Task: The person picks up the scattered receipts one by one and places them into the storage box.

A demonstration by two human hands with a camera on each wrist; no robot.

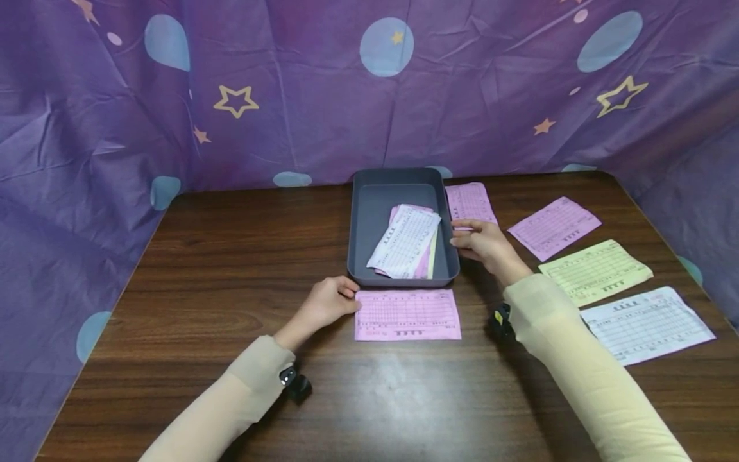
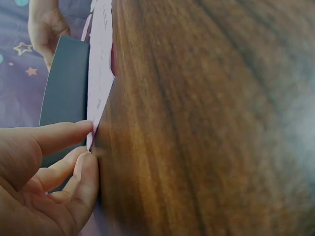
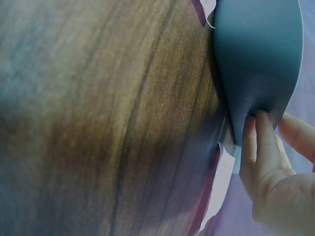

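Observation:
My left hand (image 1: 330,300) pinches the left edge of a pink printed slip (image 1: 407,314), lying in front of a dark grey tray (image 1: 398,283). In the left wrist view, thumb and fingers (image 2: 84,169) close on the paper's corner, and that end of the slip lifts slightly. My right hand (image 1: 487,245) touches the tray's right wall with its fingertips, seen against the outer side in the right wrist view. Inside the tray, a white slip (image 1: 406,240) lies over pink and pale yellow ones, largely covered.
A pink slip (image 1: 472,200) lies beside the tray, partly behind my right hand. Farther right are another pink slip (image 1: 555,227), a yellow-green slip (image 1: 597,272) and a white slip (image 1: 649,325). Purple patterned cloth (image 1: 323,96) hangs behind the wooden table (image 1: 242,256).

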